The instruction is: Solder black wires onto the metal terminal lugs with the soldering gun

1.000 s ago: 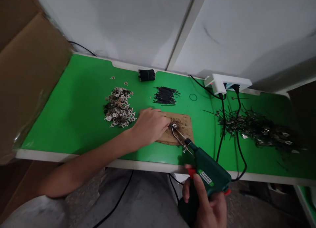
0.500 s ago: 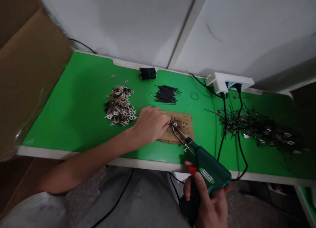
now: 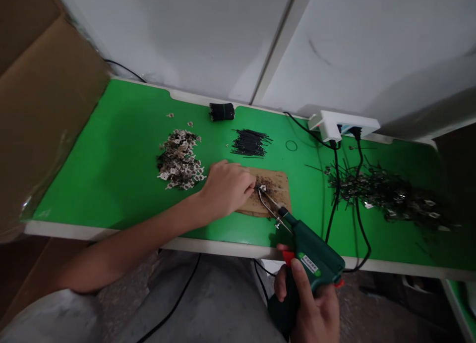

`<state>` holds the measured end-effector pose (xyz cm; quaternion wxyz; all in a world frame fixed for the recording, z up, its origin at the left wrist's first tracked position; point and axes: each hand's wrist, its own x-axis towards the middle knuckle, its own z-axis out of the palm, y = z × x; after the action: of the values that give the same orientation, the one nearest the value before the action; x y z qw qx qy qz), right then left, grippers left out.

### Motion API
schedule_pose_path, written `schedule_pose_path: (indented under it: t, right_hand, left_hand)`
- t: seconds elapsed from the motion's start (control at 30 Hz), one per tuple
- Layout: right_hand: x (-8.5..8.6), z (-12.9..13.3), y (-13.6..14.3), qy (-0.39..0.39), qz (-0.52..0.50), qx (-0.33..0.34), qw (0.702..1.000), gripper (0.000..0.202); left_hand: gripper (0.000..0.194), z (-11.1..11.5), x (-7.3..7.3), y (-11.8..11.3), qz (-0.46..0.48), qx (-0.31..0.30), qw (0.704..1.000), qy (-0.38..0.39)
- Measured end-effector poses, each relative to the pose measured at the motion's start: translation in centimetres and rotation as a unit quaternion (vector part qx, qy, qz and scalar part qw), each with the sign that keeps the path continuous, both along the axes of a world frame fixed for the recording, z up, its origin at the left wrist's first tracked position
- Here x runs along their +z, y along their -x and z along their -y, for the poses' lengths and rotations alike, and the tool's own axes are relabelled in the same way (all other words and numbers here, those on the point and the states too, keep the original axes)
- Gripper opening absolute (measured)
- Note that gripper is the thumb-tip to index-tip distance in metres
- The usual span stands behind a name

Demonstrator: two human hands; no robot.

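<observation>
My right hand [image 3: 312,303] is wrapped round the dark green pistol grip of a soldering gun [image 3: 314,254], fingers by its red trigger. The gun's hot tip and the thin curved feed tube beside it meet at a small metal terminal [image 3: 263,188] on a scorched brown board [image 3: 277,182]. My left hand [image 3: 228,189] rests on the board's left part, its fingers pinched just left of that terminal. Between the fingertips is what looks like the end of a thin black wire, mostly hidden by the fingers.
Loose metal terminals [image 3: 180,159] are heaped at the left. Cut black wires [image 3: 251,143] and a tied wire bundle [image 3: 222,111] lie behind the board. To the right are a white power strip [image 3: 349,125], hanging cords and a pile of wired terminals [image 3: 383,189]. A cardboard box [image 3: 48,115] stands far left.
Almost nothing differs. The whole view has shifted slightly; both hands, the soldering gun and the terminal keep the same positions relative to one another.
</observation>
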<state>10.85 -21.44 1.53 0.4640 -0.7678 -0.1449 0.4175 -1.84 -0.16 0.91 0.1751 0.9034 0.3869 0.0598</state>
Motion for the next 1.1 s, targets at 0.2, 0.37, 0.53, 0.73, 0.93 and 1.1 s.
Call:
schedule_pose_path:
  t: [0.2,0.37,0.53,0.73,0.93,1.1]
  right_hand:
    - [0.0,-0.3,0.2,-0.003,-0.017,-0.020,1.000,0.055]
    - [0.1,-0.4,0.4,-0.003,-0.002,-0.023,1.000,0.055]
    - [-0.6,0.0,0.1,-0.012,0.000,-0.002,1.000,0.050]
    - [-2.9,1.1,0.7,-0.021,0.096,0.020,0.995,0.046]
    - [-6.3,1.8,2.6,-0.131,0.164,-0.029,0.977,0.034]
    - [-5.1,0.7,1.6,-0.289,0.183,-0.089,0.936,0.025]
  left_hand:
    - [0.011,0.0,-0.2,0.1,0.013,-0.003,1.000,-0.007]
    - [0.011,0.0,-0.5,0.0,0.011,-0.003,1.000,-0.013]
    - [0.012,0.0,-0.3,0.0,0.009,-0.005,1.000,-0.007]
    - [0.012,0.0,-0.7,0.1,0.023,-0.006,0.999,-0.021]
    - [0.012,0.0,-0.7,0.1,0.018,-0.005,1.000,-0.018]
    - [0.014,0.0,-0.5,0.0,0.007,-0.005,1.000,-0.011]
